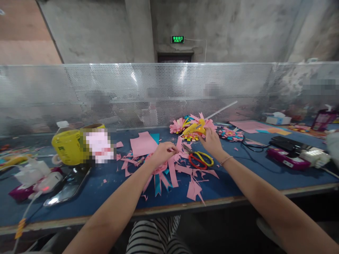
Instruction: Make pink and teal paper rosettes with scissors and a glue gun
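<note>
My right hand (211,141) is closed around the rear of a yellow glue gun (194,128), whose nozzle points left; a long white stick rises from its back. Fingers pinched together, my left hand (166,152) is over a pink paper flower (160,168) with pink and blue ribbon tails; what it pinches, if anything, is too small to make out. Between the hands lie scissors (200,159) with red and yellow handles. Pink paper scraps (194,189) spread around them. Behind the glue gun sits a pink, yellow and blue paper decoration (178,125).
At left are a yellow-wrapped bottle (69,146), a black phone-like object (69,185) and a power strip with chargers (35,178). At right stand a tissue box (278,119) and a purple power strip (287,159). A perforated metal divider (164,95) runs along the back.
</note>
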Demonstrator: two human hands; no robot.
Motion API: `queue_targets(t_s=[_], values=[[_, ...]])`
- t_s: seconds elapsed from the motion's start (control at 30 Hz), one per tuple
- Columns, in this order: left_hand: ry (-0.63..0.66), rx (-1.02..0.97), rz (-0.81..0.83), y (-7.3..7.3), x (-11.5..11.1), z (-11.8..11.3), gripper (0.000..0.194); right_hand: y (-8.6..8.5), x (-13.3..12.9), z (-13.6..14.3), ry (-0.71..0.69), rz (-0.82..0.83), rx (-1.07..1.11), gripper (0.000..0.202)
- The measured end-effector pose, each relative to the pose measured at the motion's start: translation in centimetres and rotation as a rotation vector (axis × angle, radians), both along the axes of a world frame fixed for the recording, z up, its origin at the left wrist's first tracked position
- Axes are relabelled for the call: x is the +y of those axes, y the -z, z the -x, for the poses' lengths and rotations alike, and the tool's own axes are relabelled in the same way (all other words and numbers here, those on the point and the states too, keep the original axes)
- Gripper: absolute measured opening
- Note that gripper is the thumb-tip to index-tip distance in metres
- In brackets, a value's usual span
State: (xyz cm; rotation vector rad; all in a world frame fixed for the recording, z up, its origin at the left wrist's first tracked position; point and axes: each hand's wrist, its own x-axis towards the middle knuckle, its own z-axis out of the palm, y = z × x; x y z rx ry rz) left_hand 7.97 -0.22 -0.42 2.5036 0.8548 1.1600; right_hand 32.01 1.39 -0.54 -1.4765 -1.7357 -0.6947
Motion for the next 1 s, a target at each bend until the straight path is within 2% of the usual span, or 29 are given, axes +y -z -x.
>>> queue_targets(t_s=[0.23,0.6,0.87,1.0], values=[[0.002,0.0,-0.011,0.0,0.0,0.0,0.008,0.2,0.5,-0.2,-0.009,-0.057,-0.001,0.041],[0.016,-0.041,-0.002,0.1,0.1,0.1,0.009,0.3,0.6,-0.4,0.014,-0.014,-0.031,0.038],[0.011,-0.046,0.011,-0.7,-0.8,0.0,0.01,0.1,0.3,-0.3,0.031,0.01,-0.027,0.036],[-0.041,-0.102,0.085,-0.9,-1.0,-0.1,0.008,0.1,0.2,-0.2,0.056,0.003,-0.017,0.04]])
